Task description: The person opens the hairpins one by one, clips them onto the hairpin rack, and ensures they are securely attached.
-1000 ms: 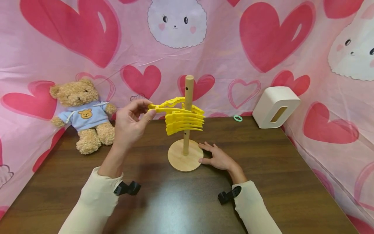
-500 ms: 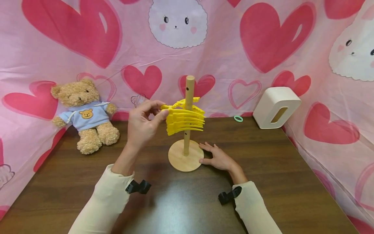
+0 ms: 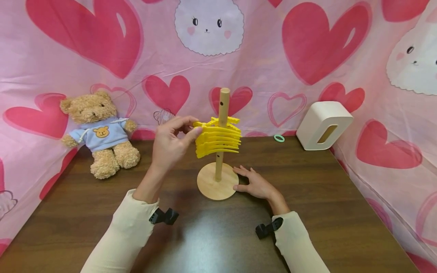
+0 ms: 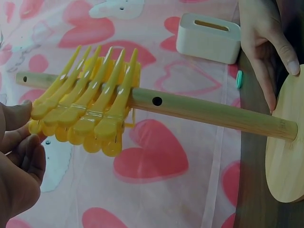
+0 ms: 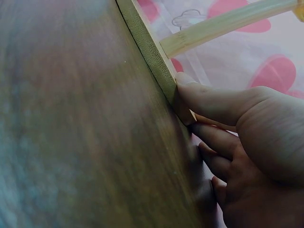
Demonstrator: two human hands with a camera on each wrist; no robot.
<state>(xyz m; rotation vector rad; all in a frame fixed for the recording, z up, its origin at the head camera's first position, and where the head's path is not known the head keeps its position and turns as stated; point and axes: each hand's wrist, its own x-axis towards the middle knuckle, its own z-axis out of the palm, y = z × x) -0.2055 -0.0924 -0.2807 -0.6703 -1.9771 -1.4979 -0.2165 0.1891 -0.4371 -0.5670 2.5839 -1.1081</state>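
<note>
A wooden post stands upright on a round base at mid-table. Several yellow hair clips are stacked along the post, their long toothed arms around it. My left hand pinches the handle end of the uppermost clip between thumb and fingers. In the left wrist view the clips sit side by side on the post. Low on the right, my right hand rests against the base's rim, thumb and fingers spread and nearly straight; the right wrist view shows the thumb touching its edge.
A teddy bear in a blue top sits at the left back. At the right back stand a white tissue box and a small green ring. Behind the brown table hangs a pink heart-print cloth.
My left hand has moved right with the uppermost clip, whose arms have slid further around the post and come down closer together. The post leans slightly more right; my right hand stays put.
</note>
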